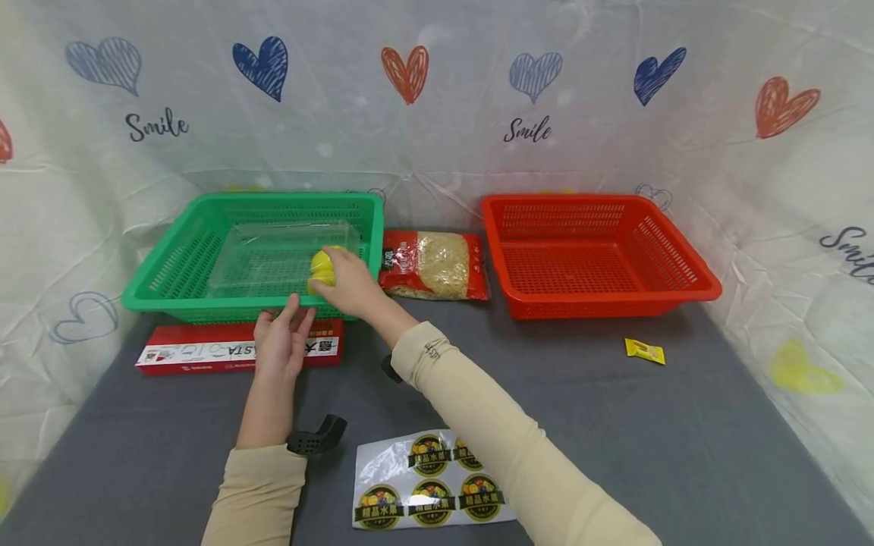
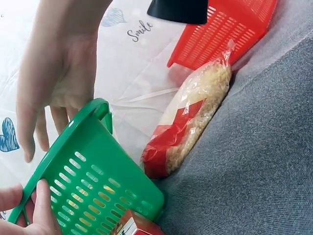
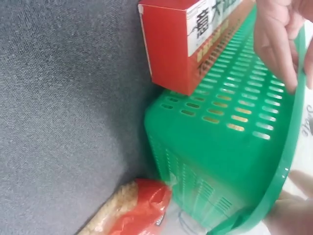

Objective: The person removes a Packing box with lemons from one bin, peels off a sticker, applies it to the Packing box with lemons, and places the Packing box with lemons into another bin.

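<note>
Inside the green basket (image 1: 157, 292), at its right end, lie yellow rounded pieces (image 1: 321, 282) that look like lemons, by a clear plastic box (image 1: 253, 258). My right hand (image 1: 351, 282) reaches over the front rim, thumb and fingers spread loosely about the yellow pieces. Its fingers hang down over the rim in the left wrist view, their tips partly hidden. At the middle of the front rim, my left hand (image 1: 281, 337) grips the edge, thumb over the top and fingers on the outer wall. Yellow shows through the basket's slots in both wrist views.
A red pasta box (image 1: 184, 353) lies against the basket's front. To the right stand a red and clear food bag (image 1: 440, 265) and a red basket (image 1: 560, 307). A small yellow packet (image 1: 645, 351) lies right. A round-sticker sheet (image 1: 382, 462) lies nearest, partly under my right sleeve.
</note>
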A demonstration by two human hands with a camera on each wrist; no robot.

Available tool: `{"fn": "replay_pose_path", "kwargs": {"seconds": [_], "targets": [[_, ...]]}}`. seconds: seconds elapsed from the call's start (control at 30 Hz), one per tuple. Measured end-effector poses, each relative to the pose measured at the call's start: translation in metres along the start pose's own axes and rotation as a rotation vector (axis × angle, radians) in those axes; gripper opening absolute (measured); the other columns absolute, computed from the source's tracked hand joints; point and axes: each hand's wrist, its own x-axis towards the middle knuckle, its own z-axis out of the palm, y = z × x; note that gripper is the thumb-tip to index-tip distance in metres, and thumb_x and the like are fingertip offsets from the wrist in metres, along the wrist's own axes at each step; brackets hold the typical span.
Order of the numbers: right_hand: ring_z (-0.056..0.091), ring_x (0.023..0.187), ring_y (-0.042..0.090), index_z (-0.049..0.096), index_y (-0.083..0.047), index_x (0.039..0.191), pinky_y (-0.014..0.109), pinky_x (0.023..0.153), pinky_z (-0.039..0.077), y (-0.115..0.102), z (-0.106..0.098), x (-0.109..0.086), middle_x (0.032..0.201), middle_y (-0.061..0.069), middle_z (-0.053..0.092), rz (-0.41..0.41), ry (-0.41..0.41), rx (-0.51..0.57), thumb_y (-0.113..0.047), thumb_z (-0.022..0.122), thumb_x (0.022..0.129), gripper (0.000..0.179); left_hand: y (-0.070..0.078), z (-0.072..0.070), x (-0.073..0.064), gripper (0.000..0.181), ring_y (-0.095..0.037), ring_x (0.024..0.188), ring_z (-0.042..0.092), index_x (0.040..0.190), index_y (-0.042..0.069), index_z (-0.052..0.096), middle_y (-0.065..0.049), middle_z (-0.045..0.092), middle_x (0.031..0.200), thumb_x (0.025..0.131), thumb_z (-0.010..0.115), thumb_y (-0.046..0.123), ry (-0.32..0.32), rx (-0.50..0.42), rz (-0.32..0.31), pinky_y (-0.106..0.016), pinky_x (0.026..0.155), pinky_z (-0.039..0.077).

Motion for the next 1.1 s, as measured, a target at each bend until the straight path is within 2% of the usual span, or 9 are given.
{"fn": "replay_pose_path", "kwargs": {"seconds": [0.17, 0.3, 0.43, 0.57, 0.93, 1.1], "targets": [[0.029, 0.132, 0.024, 0.021, -0.009, 0.145, 0.033, 0.103, 0.032, -0.003, 0.003, 0.006, 0.146, 0.013, 0.028, 0.103, 0.041, -0.023, -0.036, 0.054, 0.091, 0.068, -0.001, 0.001, 0.0, 0.04, -0.014, 0.093, 0.053, 0.115, 0.007, 0.036, -0.005, 0.043, 0.106, 0.085, 0.062, 0.01, 0.007, 0.005, 0.02, -0.024, 0.076, 0.051], [0.026, 0.134, 0.024, 0.019, -0.01, 0.145, 0.033, 0.105, 0.029, -0.008, 0.004, 0.012, 0.146, 0.012, 0.028, 0.182, 0.038, -0.033, -0.039, 0.054, 0.09, 0.071, -0.002, -0.001, 0.0, 0.037, -0.014, 0.092, 0.054, 0.112, 0.006, 0.036, -0.005, 0.042, 0.105, 0.086, 0.061, 0.01, 0.003, -0.001, 0.033, -0.024, 0.076, 0.051], [0.023, 0.135, 0.026, 0.019, -0.011, 0.146, 0.034, 0.105, 0.027, -0.012, 0.007, 0.019, 0.147, 0.013, 0.025, 0.239, 0.039, 0.028, -0.041, 0.054, 0.09, 0.072, -0.002, -0.002, 0.0, 0.036, -0.015, 0.095, 0.054, 0.109, 0.006, 0.037, -0.005, 0.043, 0.104, 0.084, 0.063, 0.01, 0.012, -0.019, 0.048, -0.025, 0.075, 0.051], [0.025, 0.133, 0.03, 0.018, -0.012, 0.146, 0.037, 0.104, 0.03, -0.011, 0.011, 0.024, 0.148, 0.016, 0.021, 0.293, 0.054, 0.089, -0.041, 0.053, 0.09, 0.072, -0.003, -0.001, -0.002, 0.031, -0.014, 0.09, 0.055, 0.104, 0.005, 0.037, -0.005, 0.043, 0.101, 0.085, 0.062, 0.009, 0.026, -0.017, 0.067, -0.025, 0.074, 0.052], [0.024, 0.134, 0.031, 0.017, -0.013, 0.146, 0.042, 0.105, 0.027, -0.005, 0.013, 0.031, 0.148, 0.015, 0.02, 0.373, 0.053, 0.16, -0.042, 0.053, 0.09, 0.072, -0.007, 0.001, -0.002, 0.036, -0.015, 0.086, 0.057, 0.106, 0.003, 0.038, -0.007, 0.045, 0.102, 0.083, 0.065, 0.01, 0.06, -0.027, 0.08, -0.026, 0.075, 0.052], [0.026, 0.133, 0.029, 0.019, -0.013, 0.146, 0.039, 0.104, 0.03, -0.007, 0.013, 0.031, 0.148, 0.016, 0.02, 0.399, 0.051, 0.18, -0.04, 0.054, 0.09, 0.071, -0.008, 0.002, -0.002, 0.033, -0.016, 0.087, 0.057, 0.106, 0.003, 0.038, -0.008, 0.044, 0.102, 0.085, 0.062, 0.008, 0.078, -0.037, 0.082, -0.028, 0.077, 0.051]]}}
